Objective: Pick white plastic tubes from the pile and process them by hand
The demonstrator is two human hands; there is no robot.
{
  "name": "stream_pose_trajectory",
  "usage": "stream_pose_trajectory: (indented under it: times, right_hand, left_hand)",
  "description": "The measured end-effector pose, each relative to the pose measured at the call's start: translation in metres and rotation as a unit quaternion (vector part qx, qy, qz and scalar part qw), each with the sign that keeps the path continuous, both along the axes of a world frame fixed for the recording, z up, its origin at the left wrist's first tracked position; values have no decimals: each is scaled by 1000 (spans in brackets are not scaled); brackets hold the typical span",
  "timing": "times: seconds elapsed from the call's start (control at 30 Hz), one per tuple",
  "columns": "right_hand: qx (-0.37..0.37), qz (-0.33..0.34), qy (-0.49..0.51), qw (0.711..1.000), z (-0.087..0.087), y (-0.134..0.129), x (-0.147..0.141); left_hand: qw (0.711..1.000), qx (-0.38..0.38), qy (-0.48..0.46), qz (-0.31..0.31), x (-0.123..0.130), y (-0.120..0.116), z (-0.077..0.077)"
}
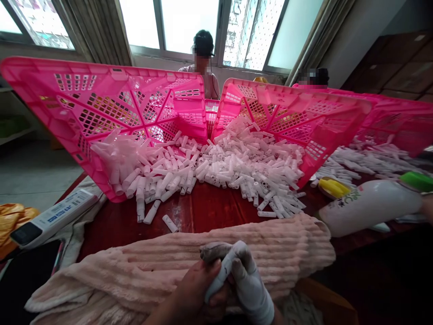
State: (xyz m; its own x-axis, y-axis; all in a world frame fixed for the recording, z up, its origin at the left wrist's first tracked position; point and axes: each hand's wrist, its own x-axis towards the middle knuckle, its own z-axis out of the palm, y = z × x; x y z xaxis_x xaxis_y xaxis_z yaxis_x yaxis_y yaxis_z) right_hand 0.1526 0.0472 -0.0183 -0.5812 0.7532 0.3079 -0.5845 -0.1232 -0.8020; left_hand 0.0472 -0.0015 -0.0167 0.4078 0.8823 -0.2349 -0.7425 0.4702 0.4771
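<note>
Both hands meet low in the middle of the view, above a pink ribbed cloth point(169, 266). My left hand point(196, 286), mostly bare, is closed around a white tube point(219, 279) with a small dark mark on it. The tube slants up to the right. My right hand point(252, 284), in a white glove, closes its fingers about the tube's upper end. A greyish covered fingertip shows at the top of the grip; which hand it belongs to is hard to tell. Similar white tubes point(250, 158) lie heaped beyond the cloth, and a single loose tube point(170, 223) rests closer.
Two tipped pink baskets, a left one point(142, 122) and a right one point(277, 113), spill tubes onto the red table point(206, 207). At right, a white bottle point(368, 205) lies near a yellow object point(334, 187). A long white box point(56, 219) sits left. People sit beyond.
</note>
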Motion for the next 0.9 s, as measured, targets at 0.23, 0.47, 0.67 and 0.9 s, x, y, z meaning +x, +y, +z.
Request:
stream_pose_trajectory:
  times: [0.23, 0.47, 0.67, 0.9]
  right_hand:
    - [-20, -8, 55, 998, 7, 1, -2]
    - [16, -75, -58, 995, -8, 2, 12]
    - [2, -406, -406, 819, -83, -2, 169]
    - [222, -423, -531, 700, -41, 39, 207]
  left_hand:
    - [999, -18, 18, -35, 2, 0, 11]
    - [915, 143, 375, 38, 0, 8, 16]
    - [527, 295, 797, 30, -69, 13, 27]
    - [358, 232, 903, -46, -164, 44, -13]
